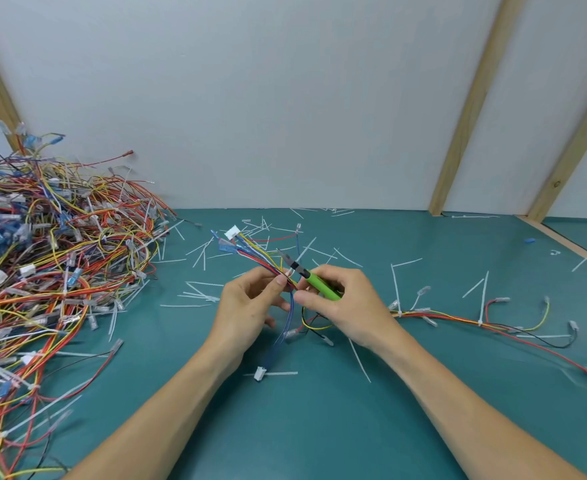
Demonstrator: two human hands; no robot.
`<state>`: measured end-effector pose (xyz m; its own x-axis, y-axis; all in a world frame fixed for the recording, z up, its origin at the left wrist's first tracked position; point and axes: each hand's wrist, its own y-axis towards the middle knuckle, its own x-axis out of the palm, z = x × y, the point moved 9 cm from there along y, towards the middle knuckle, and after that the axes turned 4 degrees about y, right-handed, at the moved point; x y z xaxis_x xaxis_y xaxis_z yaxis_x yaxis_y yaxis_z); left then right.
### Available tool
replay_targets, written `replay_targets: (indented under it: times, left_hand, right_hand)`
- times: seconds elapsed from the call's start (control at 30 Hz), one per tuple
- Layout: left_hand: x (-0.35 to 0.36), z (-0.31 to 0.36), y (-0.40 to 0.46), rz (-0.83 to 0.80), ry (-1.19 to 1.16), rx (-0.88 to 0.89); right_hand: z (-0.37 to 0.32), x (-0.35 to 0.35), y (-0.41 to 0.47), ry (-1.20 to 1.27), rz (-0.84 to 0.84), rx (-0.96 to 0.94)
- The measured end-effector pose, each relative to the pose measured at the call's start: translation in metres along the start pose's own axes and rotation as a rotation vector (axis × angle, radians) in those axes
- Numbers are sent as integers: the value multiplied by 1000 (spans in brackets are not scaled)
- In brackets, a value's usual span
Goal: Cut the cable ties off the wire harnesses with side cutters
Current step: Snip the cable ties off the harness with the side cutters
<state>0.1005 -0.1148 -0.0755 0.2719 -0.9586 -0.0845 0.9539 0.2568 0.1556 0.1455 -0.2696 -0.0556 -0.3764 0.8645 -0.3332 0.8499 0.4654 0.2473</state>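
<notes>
**Both hands on a harness above the green mat**

Head view. We see the left hand (250, 301) pinching a wire harness (262, 256) between thumb and fingertips, just above the mat (319, 427) at centre. The right hand (340, 303) curls round the green-handled side cutters (311, 277), whose dark tips point far-left and lie against the wires. A large harness pile (53, 258) fills the left; a single harness (475, 318) trails right. Cut ties (200, 284) litter the mat.

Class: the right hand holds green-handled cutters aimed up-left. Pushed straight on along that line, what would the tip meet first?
Probably the wire bundle held by the left hand; the cutters in the right hand already sit against it, though depth is unclear.
</notes>
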Motion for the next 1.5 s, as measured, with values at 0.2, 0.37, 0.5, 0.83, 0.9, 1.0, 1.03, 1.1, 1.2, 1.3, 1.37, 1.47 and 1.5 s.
replay_targets:
  times: [0.2, 0.37, 0.5, 0.83, 0.9, 1.0, 1.03, 1.1, 1.2, 1.3, 1.37, 1.47, 1.5]
  left_hand:
    - [-3, 0, 2, 18, -4, 15]
    - [-7, -3, 3, 75, -33, -14]
    - [-13, -2, 2, 123, -60, -18]
    - [-9, 5, 0, 93, -75, 32]
    - [-10, 6, -1, 90, -123, 25]
    - [-13, 6, -1, 116, -186, -7]
    - [-13, 6, -1, 115, -198, -9]
    - [-12, 8, 0, 104, -197, 1]
    - [-10, 14, -1, 69, -191, 51]
    - [-6, 17, 0, 12, -139, 106]
    - [-5, 15, 2, -7, -111, 112]
    - [-1, 12, 3, -77, -141, 103]
    - [1, 11, 4, -114, -194, 90]
  right_hand:
    - [-4, -7, -2, -115, 123, -43]
    - [-22, -10, -3, 49, 80, -127]
    - [-28, -17, -2, 121, 148, -155]
    - [-15, 17, -8, 115, -196, 20]
    - [-17, 25, -13, 220, -317, 65]
    - [-24, 18, -16, 409, -412, 113]
    - [-25, 13, -16, 446, -427, 118]
    - [-26, 8, -16, 445, -450, 121]
    - [-19, 9, -14, 273, -427, 106]
    - [-16, 7, -7, 167, -222, 35]
    - [-15, 9, -6, 198, -122, -9]
    - [-21, 8, -6, 197, -37, -85]
    - [-22, 6, -5, 213, -4, -92]
